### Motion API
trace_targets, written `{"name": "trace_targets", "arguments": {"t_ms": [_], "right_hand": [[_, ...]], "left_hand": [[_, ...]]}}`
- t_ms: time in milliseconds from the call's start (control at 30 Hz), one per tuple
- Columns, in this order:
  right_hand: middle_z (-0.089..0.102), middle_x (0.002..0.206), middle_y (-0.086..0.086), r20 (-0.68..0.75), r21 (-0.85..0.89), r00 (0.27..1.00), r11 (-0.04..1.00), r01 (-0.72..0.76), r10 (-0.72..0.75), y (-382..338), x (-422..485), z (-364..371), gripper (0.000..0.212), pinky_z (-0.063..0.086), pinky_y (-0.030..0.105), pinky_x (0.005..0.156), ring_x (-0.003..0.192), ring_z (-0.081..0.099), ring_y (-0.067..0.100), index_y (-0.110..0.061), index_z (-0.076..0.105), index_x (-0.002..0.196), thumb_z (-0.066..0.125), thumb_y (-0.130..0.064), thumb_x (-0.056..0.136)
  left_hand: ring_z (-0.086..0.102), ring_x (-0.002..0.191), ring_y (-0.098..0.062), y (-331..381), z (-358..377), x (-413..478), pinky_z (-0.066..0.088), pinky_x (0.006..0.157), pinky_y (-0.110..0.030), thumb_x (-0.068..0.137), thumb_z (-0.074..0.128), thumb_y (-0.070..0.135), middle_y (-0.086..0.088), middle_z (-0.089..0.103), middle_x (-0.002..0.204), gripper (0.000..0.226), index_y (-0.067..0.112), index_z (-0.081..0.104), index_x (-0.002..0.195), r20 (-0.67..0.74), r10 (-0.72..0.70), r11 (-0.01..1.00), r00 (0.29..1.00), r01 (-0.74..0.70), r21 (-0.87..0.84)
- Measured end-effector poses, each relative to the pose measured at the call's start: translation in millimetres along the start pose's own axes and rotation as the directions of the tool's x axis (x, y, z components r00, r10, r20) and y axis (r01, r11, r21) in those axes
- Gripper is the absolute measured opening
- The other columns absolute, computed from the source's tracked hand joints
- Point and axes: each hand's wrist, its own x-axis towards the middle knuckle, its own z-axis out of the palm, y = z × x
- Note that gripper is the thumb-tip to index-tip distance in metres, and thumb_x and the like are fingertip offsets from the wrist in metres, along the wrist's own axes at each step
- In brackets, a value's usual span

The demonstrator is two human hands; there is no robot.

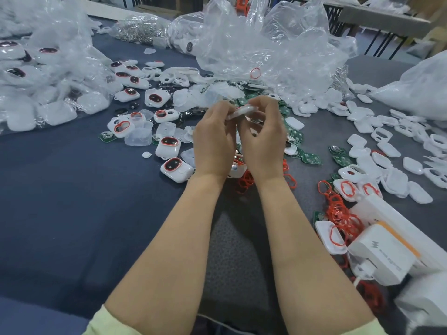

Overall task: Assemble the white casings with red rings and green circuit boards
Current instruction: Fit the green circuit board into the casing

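Centrally, a white casing [242, 111] is held edge-on between both hands, raised above the dark blue worktop [72, 201] and over the scattered parts. The left hand [214, 139] is closed on the casing's left end with its fingers curled round it. The right hand [262, 139] is clamped on the right end in the same way, thumb and fingers bent over the top. Whether a board or ring is already seated inside cannot be told, since the piece is largely hidden by the fingers.

Green circuit boards [310, 158] are strewn just beyond and to the right of the hands, partly covered by them. Loose red rings [338, 209] are heaped at the right, near a white charger block [384, 252] with a cable plugged into it, and more rings are seen under the wrists. Closed casings with red rings [176, 169] fitted round dark oval windows are laid to the left of the hands, well apart from the empty white shells [387, 146] spread across the right side.

Crumpled clear plastic sheeting [266, 44] is piled behind the hands. A clear bag [36, 81] filled with further closed casings is set at the far left. Pale yellow-green sleeves [106, 322] are seen at the bottom edge.
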Motion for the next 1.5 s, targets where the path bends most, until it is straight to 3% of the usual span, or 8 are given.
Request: {"name": "trace_targets", "arguments": {"t_ms": [167, 367, 567, 733, 833, 967, 1100, 1500], "right_hand": [[0.061, 0.088, -0.006, 0.119, 0.042, 0.977, 0.982, -0.186, 0.180, 15.0, 10.8, -13.5, 0.007, 0.044, 0.015, 0.075, 0.080, 0.057, 0.007, -0.013, 0.057, 0.097, 0.060, -0.010, 0.091], [0.063, 0.096, 0.005, 0.153, 0.281, 0.928, 0.885, -0.370, 0.339, 23.0, 12.2, -15.6, 0.014, 0.048, 0.037, 0.083, 0.089, 0.058, 0.017, -0.020, 0.058, 0.093, 0.063, -0.008, 0.089], [0.065, 0.089, 0.000, 0.236, 0.364, 0.900, 0.825, -0.432, 0.367, 21.6, 11.5, -13.6, 0.021, 0.048, 0.038, 0.085, 0.087, 0.060, 0.016, -0.019, 0.059, 0.095, 0.056, 0.001, 0.090], [0.062, 0.085, -0.004, 0.273, 0.162, 0.927, 0.938, -0.307, 0.257, 20.6, 11.9, -17.6, 0.037, 0.050, 0.021, 0.078, 0.077, 0.060, 0.005, -0.028, 0.059, 0.113, 0.053, 0.000, 0.089], [0.062, 0.104, -0.001, 0.256, -0.058, 0.952, 0.985, -0.160, 0.169, 21.4, 11.9, -17.5, 0.039, 0.051, 0.032, 0.089, 0.094, 0.060, 0.015, -0.025, 0.063, 0.117, 0.053, -0.001, 0.088], [0.056, 0.105, 0.005, 0.153, -0.205, 0.988, 0.979, 0.007, 0.025, 19.2, 6.4, -12.6, 0.032, 0.039, 0.006, 0.079, 0.090, 0.052, 0.011, -0.017, 0.068, 0.113, 0.057, -0.003, 0.087], [0.055, 0.107, 0.010, 0.123, -0.258, 0.992, 0.966, 0.029, 0.003, 17.8, 5.2, -9.4, 0.021, 0.044, 0.027, 0.087, 0.102, 0.053, 0.024, -0.009, 0.070, 0.103, 0.059, -0.003, 0.087], [0.058, 0.090, 0.005, -0.020, -0.041, 0.984, 0.983, -0.179, 0.179, 13.0, 6.8, -10.5, 0.023, 0.052, 0.033, 0.083, 0.084, 0.061, 0.022, -0.014, 0.065, 0.106, 0.055, -0.002, 0.090]], "left_hand": [[0.062, 0.071, -0.002, -5.2, 1.9, 5.9, 0.051, 0.071, -0.025, 0.091, 0.058, 0.011, 0.006, 0.066, 0.074, 0.010, 0.016, 0.066, 0.093, 0.276, -0.213, 0.965, 0.937, 0.246, -0.091], [0.065, 0.075, -0.016, -6.5, 2.1, 7.9, 0.055, 0.082, -0.038, 0.091, 0.056, 0.003, -0.006, 0.070, 0.080, 0.016, 0.016, 0.066, 0.091, 0.442, -0.315, 0.846, 0.840, 0.459, -0.269], [0.062, 0.068, -0.016, -9.8, 2.9, 7.7, 0.055, 0.081, -0.042, 0.090, 0.058, 0.005, -0.010, 0.069, 0.079, 0.017, 0.019, 0.063, 0.082, 0.440, -0.363, 0.825, 0.822, 0.503, -0.259], [0.063, 0.067, -0.013, -9.8, 2.7, 6.9, 0.056, 0.083, -0.044, 0.089, 0.058, 0.008, 0.000, 0.069, 0.074, 0.020, 0.026, 0.063, 0.082, 0.441, -0.369, 0.835, 0.818, 0.500, -0.231], [0.064, 0.071, -0.015, -8.3, 2.0, 6.7, 0.056, 0.084, -0.045, 0.089, 0.056, 0.009, 0.001, 0.069, 0.075, 0.017, 0.025, 0.063, 0.088, 0.441, -0.362, 0.855, 0.821, 0.481, -0.193], [0.058, 0.063, -0.016, -6.2, 0.7, 7.0, 0.054, 0.075, -0.042, 0.088, 0.056, 0.005, -0.002, 0.066, 0.070, 0.018, 0.020, 0.066, 0.086, 0.439, -0.387, 0.836, 0.811, 0.510, -0.204], [0.062, 0.066, -0.018, -3.8, 0.8, 6.9, 0.055, 0.074, -0.040, 0.087, 0.056, 0.005, -0.015, 0.070, 0.079, 0.014, 0.004, 0.070, 0.092, 0.439, -0.419, 0.798, 0.795, 0.553, -0.240], [0.070, 0.082, -0.028, -8.9, 8.6, 5.3, 0.055, 0.085, -0.049, 0.086, 0.056, 0.002, -0.011, 0.070, 0.084, 0.015, 0.016, 0.060, 0.081, 0.334, -0.465, 0.812, 0.820, 0.545, -0.208]]}}
